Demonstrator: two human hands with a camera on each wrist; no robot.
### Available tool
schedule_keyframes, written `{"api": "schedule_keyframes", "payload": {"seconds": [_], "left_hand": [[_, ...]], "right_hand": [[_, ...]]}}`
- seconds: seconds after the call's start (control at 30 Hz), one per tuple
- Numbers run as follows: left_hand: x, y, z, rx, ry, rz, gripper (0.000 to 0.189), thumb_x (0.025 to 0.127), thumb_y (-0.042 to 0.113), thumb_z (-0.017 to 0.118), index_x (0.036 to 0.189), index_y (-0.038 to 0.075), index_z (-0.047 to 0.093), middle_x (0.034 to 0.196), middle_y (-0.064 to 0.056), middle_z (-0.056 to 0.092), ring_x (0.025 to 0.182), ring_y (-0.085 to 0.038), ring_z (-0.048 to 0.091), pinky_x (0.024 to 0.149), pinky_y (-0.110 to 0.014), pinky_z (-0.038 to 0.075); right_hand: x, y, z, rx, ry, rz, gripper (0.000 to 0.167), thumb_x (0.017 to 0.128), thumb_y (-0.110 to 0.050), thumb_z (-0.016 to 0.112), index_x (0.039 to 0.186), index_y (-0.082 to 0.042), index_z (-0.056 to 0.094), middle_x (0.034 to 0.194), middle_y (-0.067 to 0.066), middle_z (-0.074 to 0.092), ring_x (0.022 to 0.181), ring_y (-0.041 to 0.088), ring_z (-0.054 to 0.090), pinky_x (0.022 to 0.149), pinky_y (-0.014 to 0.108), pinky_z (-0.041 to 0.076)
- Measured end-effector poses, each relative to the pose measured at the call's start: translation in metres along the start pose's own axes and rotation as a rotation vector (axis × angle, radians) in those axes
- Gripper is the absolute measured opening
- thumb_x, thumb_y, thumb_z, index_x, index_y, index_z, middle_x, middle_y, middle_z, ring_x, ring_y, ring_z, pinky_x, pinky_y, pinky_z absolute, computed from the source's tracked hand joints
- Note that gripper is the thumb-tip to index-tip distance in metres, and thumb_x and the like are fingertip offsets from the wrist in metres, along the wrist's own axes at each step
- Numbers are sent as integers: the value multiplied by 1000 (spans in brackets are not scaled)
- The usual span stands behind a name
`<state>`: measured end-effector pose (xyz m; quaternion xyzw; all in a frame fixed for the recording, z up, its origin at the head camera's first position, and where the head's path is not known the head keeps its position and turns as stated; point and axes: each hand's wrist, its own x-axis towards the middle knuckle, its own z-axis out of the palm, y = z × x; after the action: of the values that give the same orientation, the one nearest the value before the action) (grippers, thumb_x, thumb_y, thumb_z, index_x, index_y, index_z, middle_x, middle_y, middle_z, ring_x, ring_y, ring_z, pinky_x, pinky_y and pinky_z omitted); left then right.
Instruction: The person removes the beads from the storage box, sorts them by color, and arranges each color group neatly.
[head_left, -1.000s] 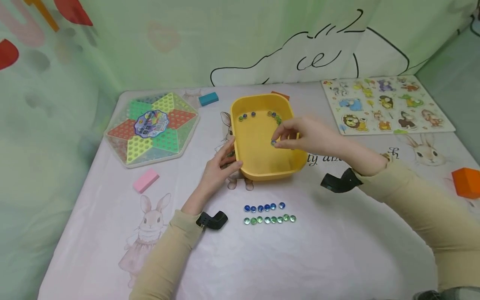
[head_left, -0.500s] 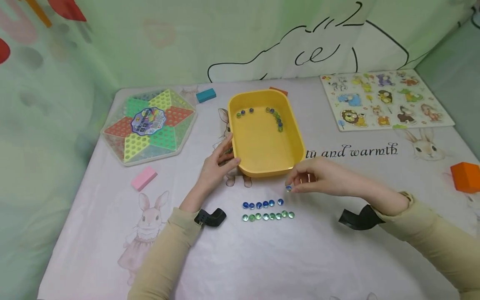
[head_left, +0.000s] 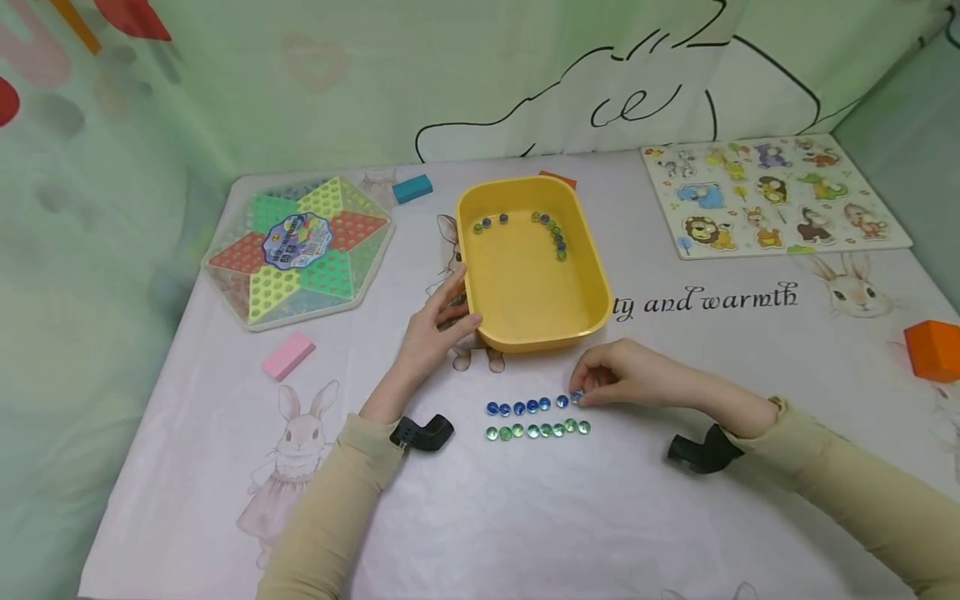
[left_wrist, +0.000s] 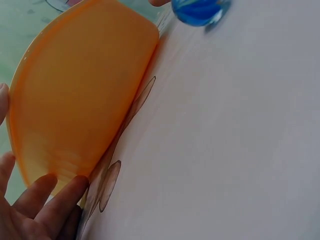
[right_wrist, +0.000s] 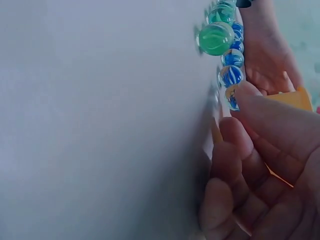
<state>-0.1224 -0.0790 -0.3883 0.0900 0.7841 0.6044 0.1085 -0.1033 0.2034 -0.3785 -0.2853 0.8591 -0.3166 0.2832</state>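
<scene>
Fingers of my right hand [head_left: 633, 372] pinch one blue marble [head_left: 576, 397]; my left hand [head_left: 427, 340] lies spread against the outer wall of the yellow tray [head_left: 525, 292]. On the printed tablecloth [head_left: 562, 517], an animal puzzle board [head_left: 772, 197] lies far right, a hexagonal game board [head_left: 298, 250] far left, the tray between them. An orange block [head_left: 933, 350] sits to my right, a pink block [head_left: 288, 356] near the game board. Smallest are loose marbles [head_left: 560, 246] inside the tray's far half, a blue row [head_left: 519, 408] ending at my pinch, and a green row [head_left: 533, 431] nearer me.
</scene>
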Motion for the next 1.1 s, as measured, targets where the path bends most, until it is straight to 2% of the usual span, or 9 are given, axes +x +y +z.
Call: {"api": "schedule_keyframes", "payload": {"seconds": [0.07,0.13,0.23,0.33,0.53,0.77,1.1], "left_hand": [[4,-10,0,1,3,20,68,90,21,60,147,26,24,147,-7,35,120,-25,52,103,-39,39],[5,-11,0,-6,2,17,68,90,21,60,147,27,24,148,-7,35,121,-25,51,103,-39,40],[3,-8,1,4,6,18,67,91,22,60,147,27,24,147,-7,35,121,-25,51,102,-39,40],[-1,2,0,8,3,7,67,91,17,59,148,22,24,147,-10,34,122,-28,50,103,-39,40],[0,2,1,15,4,-3,68,91,17,59,148,21,23,148,-10,34,122,-28,50,103,-38,39],[12,-26,1,-7,5,6,68,89,24,62,146,35,24,147,-4,36,121,-23,51,103,-39,40],[12,-30,1,17,17,29,67,89,31,62,143,43,24,146,-1,38,118,-20,53,101,-37,41]], "right_hand": [[1,1,0,-5,2,3,9,80,-18,72,87,-15,67,72,-7,54,67,7,48,58,19,41],[1,0,0,-9,-1,6,9,80,-18,71,87,-16,67,73,-7,54,67,7,48,59,18,41],[1,0,0,-13,-5,-1,9,81,-19,71,88,-15,67,73,-7,54,67,7,47,58,18,41],[2,0,0,-16,-10,5,9,80,-19,71,88,-15,68,73,-7,55,66,7,47,57,18,40],[1,0,1,-20,-15,10,11,80,-20,72,88,-15,68,74,-7,54,66,8,47,57,18,39],[0,-1,2,-17,-16,6,13,80,-21,72,90,-14,68,75,-7,54,66,7,46,57,18,38],[-1,-6,-3,-22,-38,2,17,79,-21,73,94,-15,68,74,-8,55,66,6,47,58,18,40]]}}
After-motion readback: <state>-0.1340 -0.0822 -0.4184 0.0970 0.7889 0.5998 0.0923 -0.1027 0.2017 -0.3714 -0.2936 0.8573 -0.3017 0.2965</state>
